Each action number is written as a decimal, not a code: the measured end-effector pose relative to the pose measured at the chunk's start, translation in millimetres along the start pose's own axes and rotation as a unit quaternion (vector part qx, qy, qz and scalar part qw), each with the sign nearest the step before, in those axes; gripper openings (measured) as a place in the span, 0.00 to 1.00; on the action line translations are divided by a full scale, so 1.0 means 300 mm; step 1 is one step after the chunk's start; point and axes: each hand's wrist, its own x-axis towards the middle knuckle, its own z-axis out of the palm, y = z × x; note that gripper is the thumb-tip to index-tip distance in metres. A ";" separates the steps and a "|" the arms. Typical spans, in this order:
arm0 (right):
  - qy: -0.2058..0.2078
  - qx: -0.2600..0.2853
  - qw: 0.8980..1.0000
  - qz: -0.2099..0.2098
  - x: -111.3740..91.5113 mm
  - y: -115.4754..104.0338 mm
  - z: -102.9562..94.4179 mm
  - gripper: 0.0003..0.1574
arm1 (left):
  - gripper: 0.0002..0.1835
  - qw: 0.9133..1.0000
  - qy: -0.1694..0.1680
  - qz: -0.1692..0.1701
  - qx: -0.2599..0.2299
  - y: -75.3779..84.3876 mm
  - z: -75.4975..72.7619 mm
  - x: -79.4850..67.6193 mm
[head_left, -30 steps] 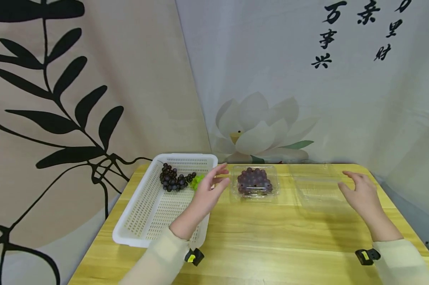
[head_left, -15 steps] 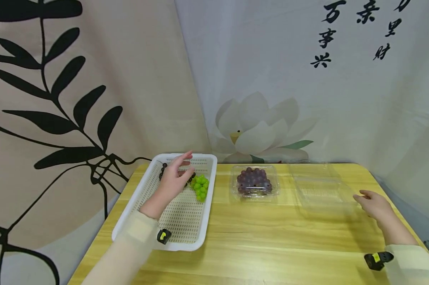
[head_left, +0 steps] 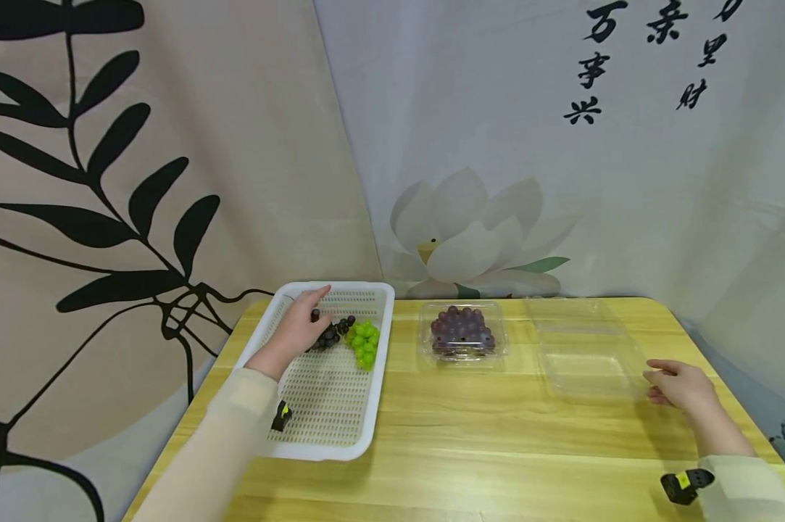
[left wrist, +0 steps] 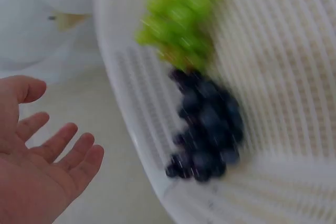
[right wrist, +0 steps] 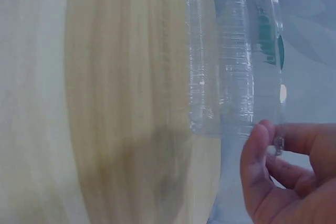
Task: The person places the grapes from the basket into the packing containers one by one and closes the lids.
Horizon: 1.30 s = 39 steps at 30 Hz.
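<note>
My left hand is over the white basket, fingers loosely spread and holding nothing. Beneath it lies a bunch of dark grapes, partly hidden by the hand in the head view. Touching that bunch is a bunch of green grapes. On the right, my right hand pinches the edge of an open clear plastic container between thumb and fingers. No fruit shows inside this container.
Between basket and open container stands a closed clear box with purple grapes in it. All of this rests on a wooden table, with a printed curtain behind.
My left hand has moved left from the basket's right rim to above the dark grapes, uncovering the green ones. My right hand has come down to the open container's right edge and pinches it.
</note>
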 end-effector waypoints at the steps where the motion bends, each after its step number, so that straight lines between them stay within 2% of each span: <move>1: 0.005 0.007 1.000 0.003 -0.002 0.002 0.003 0.35 | 0.31 1.000 -0.004 0.001 0.031 -0.012 0.005 0.005; 4: 0.013 0.021 1.000 0.013 -0.003 0.011 0.012 0.35 | 0.31 0.994 -0.017 0.010 0.107 -0.045 0.018 0.019; 6: 0.011 0.027 0.999 0.017 -0.002 0.016 0.017 0.35 | 0.31 0.991 -0.030 0.017 0.129 -0.066 0.025 0.025; 13: 0.013 0.039 0.999 0.025 0.007 0.031 0.038 0.34 | 0.33 0.990 -0.065 0.026 0.122 -0.142 0.042 0.024; 20: 0.011 0.034 0.999 0.026 -0.007 0.038 0.050 0.34 | 0.34 0.990 -0.084 0.001 0.112 -0.199 0.070 0.024; 24: 0.015 0.037 0.999 0.023 -0.016 0.036 0.052 0.34 | 0.34 0.987 -0.091 -0.004 0.133 -0.214 0.085 0.033; 28: 0.014 0.039 0.999 0.023 -0.018 0.036 0.050 0.34 | 0.34 0.976 -0.100 -0.016 0.190 -0.220 0.105 0.045; 33: 0.018 0.038 0.999 0.021 -0.014 0.041 0.047 0.34 | 0.34 0.955 -0.102 -0.042 0.276 -0.211 0.124 0.041; 36: 0.018 0.040 0.999 0.021 -0.011 0.041 0.048 0.34 | 0.34 0.945 -0.100 -0.062 0.307 -0.214 0.132 0.037; 39: 0.016 0.043 0.999 0.021 -0.009 0.039 0.048 0.34 | 0.33 0.940 -0.097 -0.081 0.317 -0.223 0.140 0.036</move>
